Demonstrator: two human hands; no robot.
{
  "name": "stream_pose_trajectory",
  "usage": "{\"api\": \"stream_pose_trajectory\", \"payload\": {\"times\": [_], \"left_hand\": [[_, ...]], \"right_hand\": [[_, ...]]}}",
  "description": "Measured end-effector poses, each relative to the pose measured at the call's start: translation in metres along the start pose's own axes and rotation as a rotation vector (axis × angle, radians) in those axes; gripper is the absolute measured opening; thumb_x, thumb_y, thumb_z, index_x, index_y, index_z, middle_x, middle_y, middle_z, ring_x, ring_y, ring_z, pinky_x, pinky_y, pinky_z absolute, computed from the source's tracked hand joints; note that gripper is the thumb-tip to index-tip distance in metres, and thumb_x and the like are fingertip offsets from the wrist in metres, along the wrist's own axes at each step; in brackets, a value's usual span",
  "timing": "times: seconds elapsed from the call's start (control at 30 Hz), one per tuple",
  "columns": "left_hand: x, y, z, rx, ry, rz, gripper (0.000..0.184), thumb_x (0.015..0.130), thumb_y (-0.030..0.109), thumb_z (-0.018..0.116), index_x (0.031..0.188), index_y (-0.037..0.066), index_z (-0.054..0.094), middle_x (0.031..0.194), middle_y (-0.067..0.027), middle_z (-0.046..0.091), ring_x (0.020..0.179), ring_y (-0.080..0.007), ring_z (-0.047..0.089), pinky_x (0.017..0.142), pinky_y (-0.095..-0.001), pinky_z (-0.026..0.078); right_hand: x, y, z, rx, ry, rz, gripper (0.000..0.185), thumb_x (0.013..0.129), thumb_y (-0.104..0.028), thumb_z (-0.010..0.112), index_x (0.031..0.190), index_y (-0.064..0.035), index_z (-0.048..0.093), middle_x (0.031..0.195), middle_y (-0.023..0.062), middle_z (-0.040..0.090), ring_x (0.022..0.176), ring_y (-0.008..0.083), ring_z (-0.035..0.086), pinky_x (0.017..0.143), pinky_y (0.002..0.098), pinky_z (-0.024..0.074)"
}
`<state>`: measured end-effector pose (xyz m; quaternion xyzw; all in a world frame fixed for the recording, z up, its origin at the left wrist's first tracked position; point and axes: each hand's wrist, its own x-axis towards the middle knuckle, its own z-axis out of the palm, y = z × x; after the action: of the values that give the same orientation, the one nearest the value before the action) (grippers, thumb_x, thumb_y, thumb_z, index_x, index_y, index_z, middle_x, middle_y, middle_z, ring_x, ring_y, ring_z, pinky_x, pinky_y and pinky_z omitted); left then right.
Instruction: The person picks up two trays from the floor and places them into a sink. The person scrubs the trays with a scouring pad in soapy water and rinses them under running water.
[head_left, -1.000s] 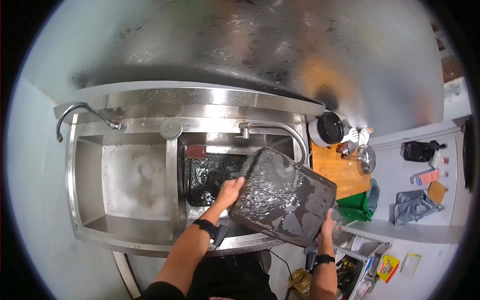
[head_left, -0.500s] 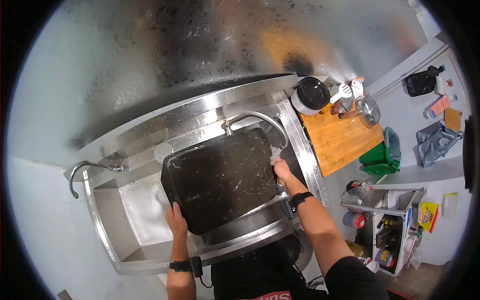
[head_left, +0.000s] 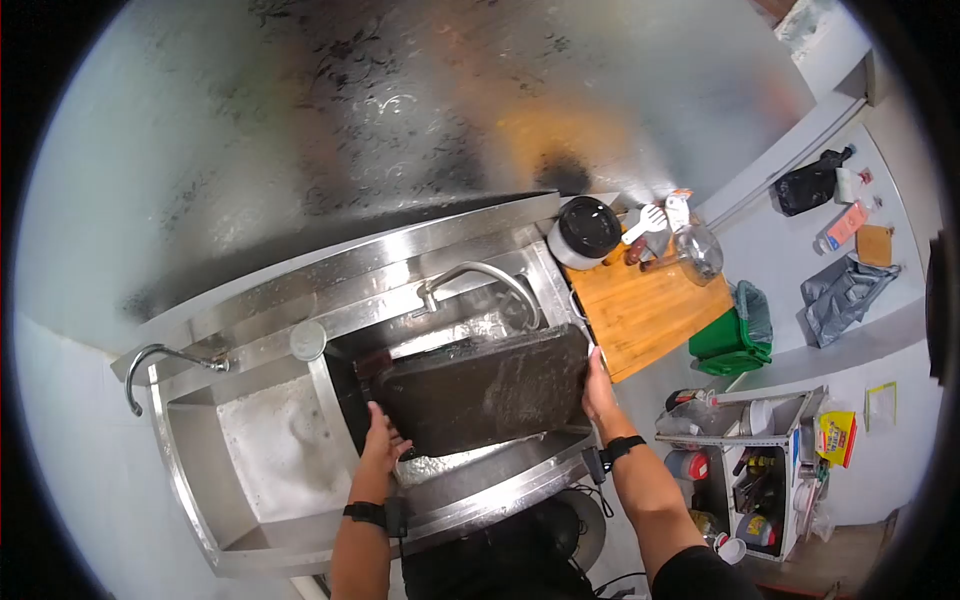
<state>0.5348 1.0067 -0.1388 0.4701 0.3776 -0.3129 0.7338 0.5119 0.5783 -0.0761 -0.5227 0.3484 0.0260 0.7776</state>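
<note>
A wet black rectangular tray (head_left: 485, 390) is tilted over the right sink basin, its long broad side facing me. My left hand (head_left: 382, 438) holds its left end near the lower corner, fingers partly spread against it. My right hand (head_left: 598, 392) grips the right end, with the fingertips partly hidden behind the edge. A small reddish-brown piece (head_left: 374, 364) shows beside the tray's upper left corner; I cannot tell whether it is attached. The curved tap (head_left: 490, 270) stands behind the tray, over the basin.
The left basin (head_left: 275, 450) has its own tap (head_left: 180, 352). A round whitish lid or cup (head_left: 308, 341) sits on the divider. To the right are a wooden board (head_left: 650, 315) with a black-lidded pot (head_left: 587, 229) and utensils, a green bin (head_left: 733, 335) and a loaded shelf rack (head_left: 745, 470).
The tray has tipped and moved lower and to the right, uncovering part of the basin behind it. My right hand has shifted down along its end. The camera view has shifted slightly.
</note>
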Motion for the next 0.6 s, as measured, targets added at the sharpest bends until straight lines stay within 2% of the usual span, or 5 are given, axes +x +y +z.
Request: {"api": "stream_pose_trajectory", "payload": {"times": [0.17, 0.2, 0.3, 0.43, 0.6], "left_hand": [[0.028, 0.004, -0.015, -0.474, -0.214, 0.195, 0.059, 0.098, 0.054, 0.049, 0.131, 0.005, 0.054, 0.115, -0.011, 0.066, 0.105, -0.0294, 0.063, 0.101, -0.0428, 0.047], [0.054, 0.0, -0.042, -0.545, -0.18, 0.147, 0.05, 0.096, 0.03, 0.052, 0.136, 0.001, 0.05, 0.114, -0.0109, 0.067, 0.107, -0.0292, 0.064, 0.102, -0.0392, 0.047], [-0.013, 0.035, -0.016, -0.351, -0.557, 0.439, 0.058, 0.09, 0.016, 0.053, 0.143, -0.004, 0.042, 0.13, -0.0141, 0.061, 0.119, -0.0279, 0.06, 0.107, -0.0385, 0.045], [-0.017, 0.035, -0.029, -0.155, -0.317, 0.522, 0.067, 0.086, -0.007, 0.047, 0.151, -0.007, 0.031, 0.155, -0.0165, 0.038, 0.138, -0.0267, 0.044, 0.117, -0.0372, 0.033], [-0.006, 0.015, -0.031, 0.18, -0.298, 0.329, 0.075, 0.087, -0.012, 0.055, 0.154, 0.003, 0.026, 0.146, -0.0157, 0.049, 0.132, -0.0253, 0.049, 0.109, -0.0345, 0.04]], "right_hand": [[0.024, 0.023, -0.012, -0.002, 0.024, 0.092, 0.058, 0.105, -0.048, 0.042, 0.131, 0.0016, 0.058, 0.133, 0.0143, 0.062, 0.128, 0.028, 0.054, 0.111, 0.0419, 0.0389], [0.017, 0.01, -0.006, 0.021, 0.0, 0.162, 0.052, 0.103, -0.042, 0.045, 0.127, 0.0022, 0.059, 0.127, 0.0138, 0.065, 0.121, 0.0275, 0.058, 0.106, 0.0417, 0.0435], [-0.016, -0.025, 0.012, 0.048, -0.103, 0.344, 0.036, 0.099, -0.025, 0.055, 0.12, 0.0029, 0.062, 0.113, 0.0127, 0.071, 0.105, 0.0258, 0.067, 0.093, 0.0407, 0.0545], [-0.007, -0.022, -0.017, -0.084, -0.291, 0.362, 0.035, 0.09, -0.001, 0.061, 0.125, -0.0001, 0.06, 0.113, 0.0113, 0.071, 0.099, 0.0227, 0.07, 0.09, 0.0377, 0.0567], [-0.015, -0.019, -0.024, -0.127, -0.3, 0.126, 0.044, 0.088, 0.008, 0.06, 0.131, -0.0005, 0.056, 0.117, 0.0091, 0.068, 0.102, 0.0196, 0.066, 0.092, 0.0338, 0.0539]]}}
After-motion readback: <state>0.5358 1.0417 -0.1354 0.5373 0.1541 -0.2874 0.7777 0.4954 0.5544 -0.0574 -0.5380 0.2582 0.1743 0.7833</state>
